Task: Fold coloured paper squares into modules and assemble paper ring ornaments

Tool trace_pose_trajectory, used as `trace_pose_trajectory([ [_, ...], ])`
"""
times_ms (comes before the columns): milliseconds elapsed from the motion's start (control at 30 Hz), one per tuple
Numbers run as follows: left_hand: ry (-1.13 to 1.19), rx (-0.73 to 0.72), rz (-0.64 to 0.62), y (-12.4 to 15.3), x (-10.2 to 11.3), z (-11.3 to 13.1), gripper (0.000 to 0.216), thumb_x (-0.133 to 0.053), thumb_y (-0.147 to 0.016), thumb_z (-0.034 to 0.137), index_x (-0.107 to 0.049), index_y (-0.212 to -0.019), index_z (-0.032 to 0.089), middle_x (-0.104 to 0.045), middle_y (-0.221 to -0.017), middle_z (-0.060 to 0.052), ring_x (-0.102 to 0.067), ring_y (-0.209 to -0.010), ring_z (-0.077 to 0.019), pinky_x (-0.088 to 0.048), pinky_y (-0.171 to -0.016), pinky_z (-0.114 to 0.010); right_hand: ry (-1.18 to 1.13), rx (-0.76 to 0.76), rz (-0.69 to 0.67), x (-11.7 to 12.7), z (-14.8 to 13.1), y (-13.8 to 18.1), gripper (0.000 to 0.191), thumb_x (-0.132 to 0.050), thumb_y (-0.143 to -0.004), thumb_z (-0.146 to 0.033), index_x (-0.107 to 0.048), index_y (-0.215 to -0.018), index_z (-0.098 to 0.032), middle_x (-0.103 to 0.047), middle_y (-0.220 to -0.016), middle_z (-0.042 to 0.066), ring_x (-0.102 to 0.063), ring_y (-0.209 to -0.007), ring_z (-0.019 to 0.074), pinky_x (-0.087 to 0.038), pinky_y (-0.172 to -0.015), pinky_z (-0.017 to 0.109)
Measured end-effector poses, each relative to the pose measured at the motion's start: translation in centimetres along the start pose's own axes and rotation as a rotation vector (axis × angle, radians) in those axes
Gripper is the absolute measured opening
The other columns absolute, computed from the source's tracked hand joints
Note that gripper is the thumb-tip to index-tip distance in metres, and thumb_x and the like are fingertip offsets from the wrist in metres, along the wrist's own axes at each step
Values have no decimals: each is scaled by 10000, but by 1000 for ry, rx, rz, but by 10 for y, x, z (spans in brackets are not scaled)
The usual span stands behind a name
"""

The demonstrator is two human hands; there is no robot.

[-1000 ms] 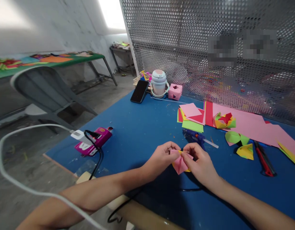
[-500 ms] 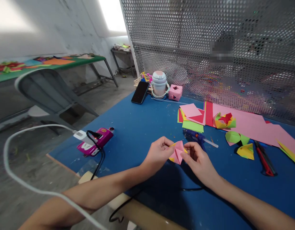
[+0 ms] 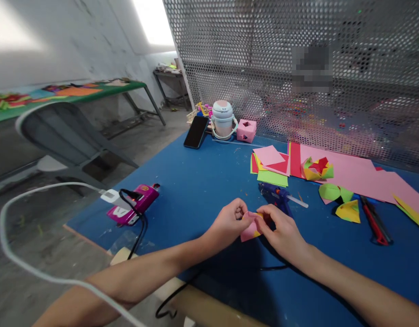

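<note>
Between both hands is a small folded piece of pink and yellow paper (image 3: pixel 249 232), held just above the blue table. My left hand (image 3: pixel 231 222) pinches its left side between thumb and fingers. Closed on the right side, my right hand (image 3: pixel 280 229) has its thumb pressed on the upper edge; the fingertips partly hide the folds. Just behind the right hand lies a blue glue gun (image 3: pixel 275 193) with a clear glue stick in its back. Right of it are a green folded paper piece (image 3: pixel 332 194), a yellow folded piece (image 3: pixel 348 211) and a multicoloured paper flower (image 3: pixel 317 170).
Red-handled scissors (image 3: pixel 376 222) lie at the right, near pink sheets (image 3: pixel 345 170) and a stack of coloured squares (image 3: pixel 272 178). A magenta power strip (image 3: pixel 137 204) with cables sits at the left edge. A phone (image 3: pixel 196 131), a bottle (image 3: pixel 223 120) and a pink paper cube (image 3: pixel 246 131) stand at the back.
The folded paper has been turned and tilted in my fingers, and both thumbs now press at its upper edge. The view has shifted slightly.
</note>
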State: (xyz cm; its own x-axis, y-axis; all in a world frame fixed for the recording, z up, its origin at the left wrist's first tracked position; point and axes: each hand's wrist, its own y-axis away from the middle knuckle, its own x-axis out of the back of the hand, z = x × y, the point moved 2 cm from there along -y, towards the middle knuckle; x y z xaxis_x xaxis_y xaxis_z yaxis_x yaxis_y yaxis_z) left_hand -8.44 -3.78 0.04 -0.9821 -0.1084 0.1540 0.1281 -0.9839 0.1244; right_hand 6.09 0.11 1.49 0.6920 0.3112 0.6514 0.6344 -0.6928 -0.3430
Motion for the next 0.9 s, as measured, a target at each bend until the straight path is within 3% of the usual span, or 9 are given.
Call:
trace_pose_trajectory([
  [133,37,13,82,2,-1,2,206,-576,-695,293,-411,-648,180,-400,-561,73,-360,-517,-75,-279,-487,-193,-117,-133,30,0,2,0,163,-524,-857,-291,-526,-983,-188,-601,-786,15,-564,-665,131,-464,-626,245],
  [233,123,20,111,4,-4,4,249,-602,-686,322,-399,-644,184,-416,-555,78,-385,-510,-71,-302,-492,-187,-206,-208,-25,1,1,-1,172,-478,-885,-326,-571,-913,-184,-624,-782,14,-577,-673,129,-456,-606,230],
  [333,203,50,86,5,-5,4,231,-630,-668,313,-443,-704,184,-474,-576,74,-452,-531,-83,-345,-507,-187,-169,-190,-20,2,1,-3,223,-462,-890,-298,-600,-765,-176,-618,-689,3,-555,-610,122,-428,-566,222],
  [433,181,47,40,5,-5,5,204,-628,-685,307,-565,-820,168,-620,-727,11,-567,-673,-133,-427,-628,-228,-118,-136,14,3,1,-4,219,-492,-871,-266,-614,-715,-173,-621,-649,1,-554,-579,120,-421,-570,227],
  [533,78,3,-30,4,-3,6,205,-557,-760,317,-636,-668,152,-662,-730,-26,-595,-730,-165,-432,-709,-247,-108,-107,4,4,2,-3,220,-502,-867,-262,-636,-717,-175,-647,-664,7,-580,-597,129,-430,-588,236],
  [667,15,-34,-72,3,-3,6,328,-505,-810,326,-621,-552,160,-647,-626,-14,-583,-652,-159,-426,-650,-242,-85,-126,-1,5,3,-2,240,-510,-865,-289,-639,-698,-172,-631,-620,1,-558,-553,126,-421,-546,237],
  [800,88,-22,-57,5,-3,7,205,-552,-782,297,-697,-775,152,-701,-858,-43,-615,-813,-176,-447,-759,-248,-51,-115,-8,6,1,-3,252,-493,-880,-293,-641,-716,-170,-634,-619,1,-558,-541,121,-422,-547,235],
  [900,124,2,-35,5,-1,11,190,-587,-750,286,-700,-798,140,-698,-869,-53,-614,-827,-177,-453,-769,-249,13,-89,-67,10,-6,-3,254,-449,-907,-293,-637,-781,-179,-647,-664,7,-584,-580,128,-434,-571,236],
])
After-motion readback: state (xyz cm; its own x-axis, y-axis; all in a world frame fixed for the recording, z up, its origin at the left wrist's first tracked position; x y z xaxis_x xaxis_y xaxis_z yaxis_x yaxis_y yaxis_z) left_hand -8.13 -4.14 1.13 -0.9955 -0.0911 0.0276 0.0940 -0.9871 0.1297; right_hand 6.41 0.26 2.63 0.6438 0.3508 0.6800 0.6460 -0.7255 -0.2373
